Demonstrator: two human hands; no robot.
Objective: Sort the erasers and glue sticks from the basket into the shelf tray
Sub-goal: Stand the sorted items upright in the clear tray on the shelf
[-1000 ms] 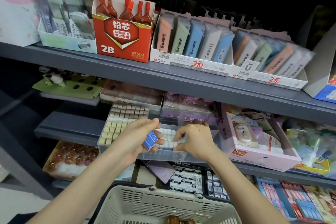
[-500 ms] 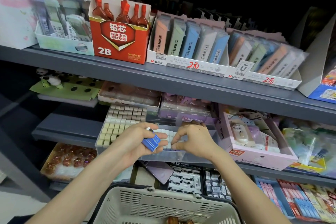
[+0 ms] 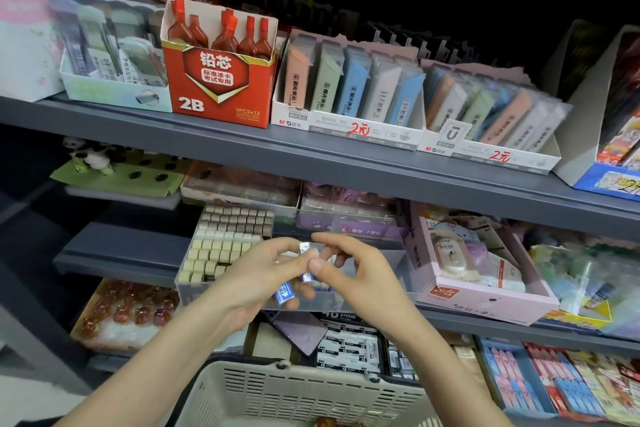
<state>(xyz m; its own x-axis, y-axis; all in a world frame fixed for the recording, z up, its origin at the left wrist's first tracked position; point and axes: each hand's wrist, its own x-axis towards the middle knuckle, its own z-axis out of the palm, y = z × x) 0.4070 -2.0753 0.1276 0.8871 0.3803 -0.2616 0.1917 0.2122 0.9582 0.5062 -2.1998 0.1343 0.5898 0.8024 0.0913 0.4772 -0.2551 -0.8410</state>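
Erasers (image 3: 284, 295) in blue wrappers sit in the left hand (image 3: 256, 276), fingers curled round them, in front of the clear tray (image 3: 183, 284) at the front edge of the middle shelf (image 3: 121, 253). One small eraser (image 3: 304, 248) in a pale wrapper is pinched at the left fingertips, above the blue ones. Right hand (image 3: 360, 274) is just beside it, thumb and forefinger narrow, thumb tip at or nearly at the blue wrappers; cannot tell whether it grips anything. Tray's left part holds rows of cream and beige eraser blocks (image 3: 221, 246); its right part is hidden behind both hands. Basket (image 3: 294, 395), beige and slotted, is below the hands; something brown in it, too little visible to name. Pink box (image 3: 485, 302) stands just right of the tray on the same shelf. Red 2B lead box (image 3: 218, 80) is on the upper shelf (image 3: 346, 163).
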